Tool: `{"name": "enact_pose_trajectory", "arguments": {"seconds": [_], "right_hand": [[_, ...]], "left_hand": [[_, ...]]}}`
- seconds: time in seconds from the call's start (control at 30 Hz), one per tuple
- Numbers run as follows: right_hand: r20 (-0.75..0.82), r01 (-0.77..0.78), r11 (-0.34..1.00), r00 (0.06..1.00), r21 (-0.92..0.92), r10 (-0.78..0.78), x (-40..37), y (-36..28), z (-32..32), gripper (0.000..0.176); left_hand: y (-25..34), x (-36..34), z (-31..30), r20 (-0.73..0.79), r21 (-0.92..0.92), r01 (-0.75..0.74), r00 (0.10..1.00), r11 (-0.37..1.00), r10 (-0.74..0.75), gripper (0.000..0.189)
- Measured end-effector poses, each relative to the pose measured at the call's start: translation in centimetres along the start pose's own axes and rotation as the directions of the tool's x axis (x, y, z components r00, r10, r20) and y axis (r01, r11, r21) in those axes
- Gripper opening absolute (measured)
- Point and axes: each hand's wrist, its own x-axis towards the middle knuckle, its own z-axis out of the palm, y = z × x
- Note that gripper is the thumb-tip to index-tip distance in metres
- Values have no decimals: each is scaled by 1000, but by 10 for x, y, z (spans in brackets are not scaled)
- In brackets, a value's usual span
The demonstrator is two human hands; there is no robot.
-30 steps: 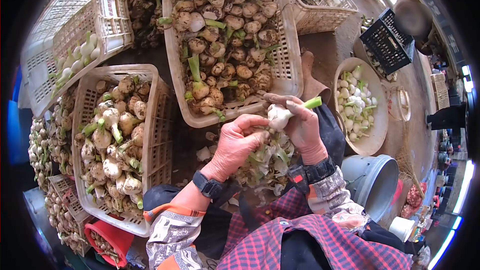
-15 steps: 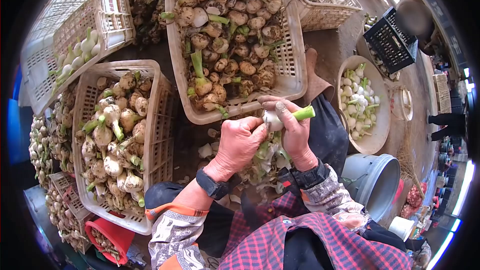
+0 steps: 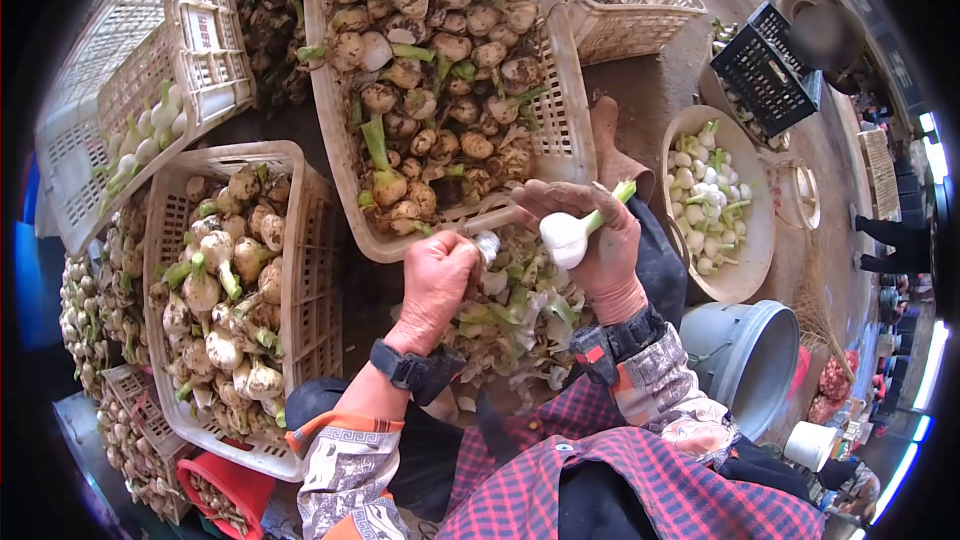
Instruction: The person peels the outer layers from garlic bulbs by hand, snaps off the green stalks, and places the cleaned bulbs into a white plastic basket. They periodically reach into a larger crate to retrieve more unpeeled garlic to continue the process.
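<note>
A smooth white garlic bulb point(image 3: 566, 241) with a short green stem lies across my right hand point(image 3: 612, 258), the stem running between thumb and palm. My left hand point(image 3: 436, 278) is a closed fist to the left of the bulb, apart from it. At its fingertips a whitish scrap of garlic skin point(image 3: 487, 246) shows. Just beyond both hands stands a white crate point(image 3: 455, 225) of soil-stained garlic bulbs point(image 3: 420, 100). Below them lies a heap of peelings point(image 3: 520, 315).
Another crate point(image 3: 300, 270) of unpeeled garlic stands at left. A tipped crate point(image 3: 205, 30) holds cleaned bulbs behind it. To the right are a round basin point(image 3: 765, 210) of white bulbs and a grey bucket point(image 3: 715, 340). A red bucket point(image 3: 255, 490) sits at lower left.
My left hand has pulled away from the bulb, to the left and down, with the scrap of skin. The bulb has turned in my right hand and now shows a clean white side.
</note>
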Motion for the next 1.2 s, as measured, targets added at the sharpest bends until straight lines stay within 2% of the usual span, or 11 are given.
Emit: {"name": "enact_pose_trajectory", "arguments": {"seconds": [0.17,0.23,0.37,0.47,0.53,0.73,0.83,0.97,1.07,1.13,1.2], "right_hand": [[-380,192,775,785,-601,-490,-17,-91,-62,34],[-57,-180,-97,697,-979,-715,-31,-169,-101,38],[429,-113,-783,784,-612,-449,2,-187,-78,51],[41,-5,-172,964,-985,-262,78,-109,-17,52],[376,282,-456,918,-844,-129,138,-65,-13,53],[200,42,-787,974,-615,-104,241,7,-34,59],[105,-5,-700,988,-714,-115,245,-2,-42,57],[41,63,81,966,-995,-255,172,-9,2,50],[23,117,731,990,-672,-137,102,16,11,59],[89,240,800,969,-549,-229,55,39,36,65],[150,241,457,962,-856,-226,30,49,21,69]], "left_hand": [[-18,-13,11,250,510,-329,941,795,228,19],[-12,-23,14,323,549,-352,926,758,196,39],[-1,-23,19,361,525,-346,918,778,165,30],[-3,-16,18,267,359,-187,959,915,92,26],[-4,-13,17,233,297,-214,961,930,147,25],[-1,-2,9,263,246,-64,965,967,-3,23],[-2,1,5,238,8,23,971,1000,-24,20],[8,6,6,157,-314,22,987,949,29,30],[12,8,12,33,-552,-42,997,833,72,43],[13,13,8,6,-678,-73,994,732,105,36],[12,12,1,-45,-734,-72,997,676,58,28]]}}
